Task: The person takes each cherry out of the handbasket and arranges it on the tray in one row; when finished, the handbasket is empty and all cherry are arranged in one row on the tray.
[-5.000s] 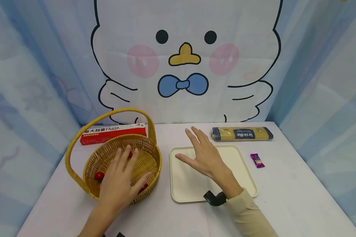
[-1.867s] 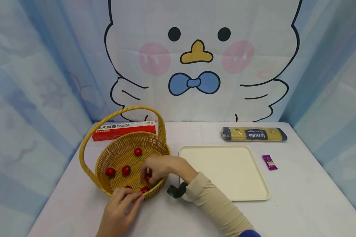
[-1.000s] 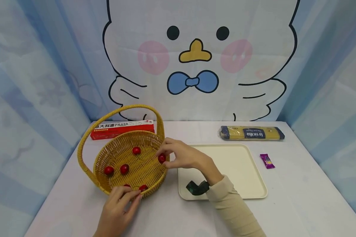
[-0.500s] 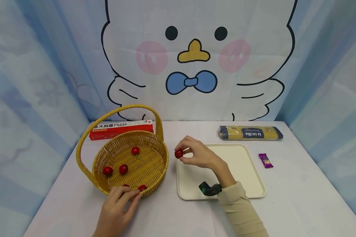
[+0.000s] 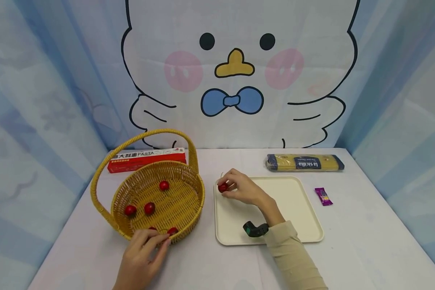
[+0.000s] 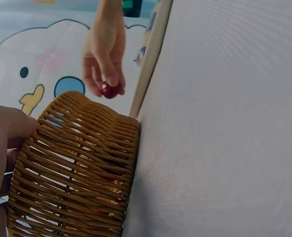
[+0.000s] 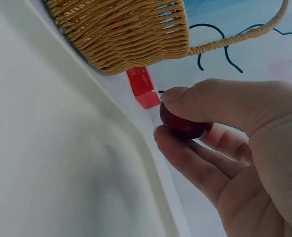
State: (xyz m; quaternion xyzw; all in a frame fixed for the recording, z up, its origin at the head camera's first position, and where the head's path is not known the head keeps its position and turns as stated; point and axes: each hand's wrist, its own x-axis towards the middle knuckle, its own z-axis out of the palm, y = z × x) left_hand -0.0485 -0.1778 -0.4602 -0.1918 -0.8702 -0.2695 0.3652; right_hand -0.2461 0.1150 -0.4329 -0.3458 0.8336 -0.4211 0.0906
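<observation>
A dark red cherry (image 5: 222,187) is pinched between the thumb and fingers of the right hand (image 5: 244,190), over the back left corner of the cream tray (image 5: 268,237). The right wrist view shows the same cherry (image 7: 183,123) held at the fingertips above the tray's edge. On the near rim of the yellow wicker basket (image 5: 199,201), the left hand (image 5: 140,253) grips with its thumb and fingers. Several red cherries lie in the basket, one (image 5: 150,208) near its middle; two by the near rim are partly hidden.
Behind the basket lies a red and white pasta box (image 5: 145,160). A bag of spaghetti (image 5: 304,162) lies behind the tray, and a small purple packet (image 5: 323,196) is to the tray's right. The basket's tall handle (image 5: 141,137) arches over its back left side.
The right hand has lifted a cherry out of the basket and carried it right, over the tray's corner. The left hand has moved from above the basket to its near rim.
</observation>
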